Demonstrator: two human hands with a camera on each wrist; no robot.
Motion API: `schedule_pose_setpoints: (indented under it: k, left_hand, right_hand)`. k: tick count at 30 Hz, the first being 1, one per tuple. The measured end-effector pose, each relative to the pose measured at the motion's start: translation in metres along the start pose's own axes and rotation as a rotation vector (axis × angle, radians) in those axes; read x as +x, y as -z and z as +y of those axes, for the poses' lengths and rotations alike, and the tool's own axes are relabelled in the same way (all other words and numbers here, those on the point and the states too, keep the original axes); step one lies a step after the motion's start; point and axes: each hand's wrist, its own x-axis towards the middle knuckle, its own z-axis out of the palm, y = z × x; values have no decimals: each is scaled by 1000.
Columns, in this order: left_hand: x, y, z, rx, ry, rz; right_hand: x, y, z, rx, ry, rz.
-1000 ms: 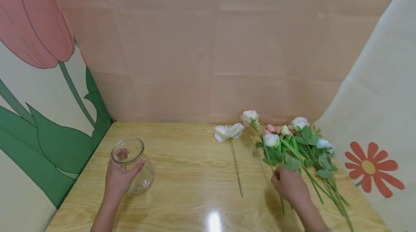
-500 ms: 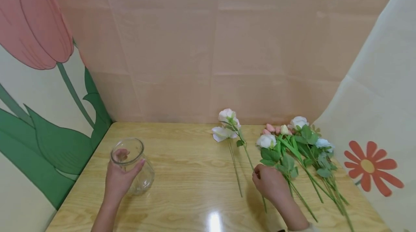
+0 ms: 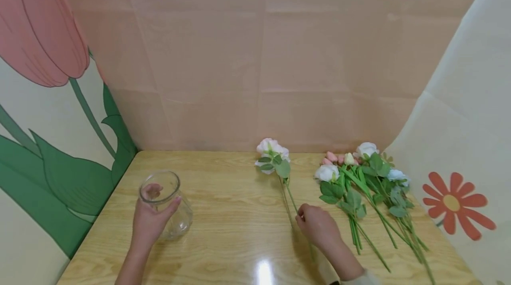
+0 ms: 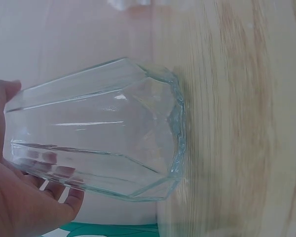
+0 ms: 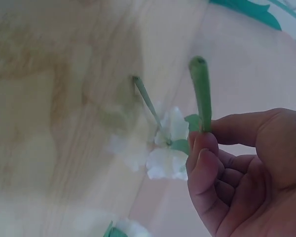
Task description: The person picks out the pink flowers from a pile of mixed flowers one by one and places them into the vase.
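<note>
On the left of the table stands a clear glass vase, its wide mouth upward. My left hand grips it near the neck, thumb on one side and fingers round the other. In the left wrist view the vase shows faceted sides and a thick base. My right hand pinches the green stem of a pale pink rose; the cut stem end sticks out past the fingers in the right wrist view. Behind the rose, mostly covered by it in the head view, lies a white flower with a thin stem.
To the right lie several artificial flowers: a white rose, pink tulip buds, another white rose and a pale blue flower, stems toward the front. A pink backdrop rises behind the wooden table.
My right hand has moved left, drawing the pale pink rose away from the other flowers and over the white one. The white rose beside it shifted slightly. My left hand keeps holding the vase.
</note>
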Motion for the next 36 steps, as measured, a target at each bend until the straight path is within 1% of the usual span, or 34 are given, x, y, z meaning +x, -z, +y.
schedule_pose_setpoints:
  k: [9, 14, 22, 29, 31, 36]
  left_hand:
    - [-1, -5, 1, -1, -5, -21]
    - [-1, -8, 0, 2, 4, -34]
    - [-2, -12, 1, 3, 3, -42]
    - [-3, -15, 3, -4, -20, -48]
    - [-3, -16, 3, -2, -26, -43]
    - [-2, -19, 3, 5, -45, -47]
  right_hand:
    - [5, -14, -9, 15, 45, 11]
    - [9, -21, -11, 16, 49, -26]
    - [15, -26, -14, 33, 13, -100]
    - [14, -17, -15, 0, -21, -106]
    - [14, -13, -12, -12, -33, -106]
    - [12, 1, 2, -2, -76, -145]
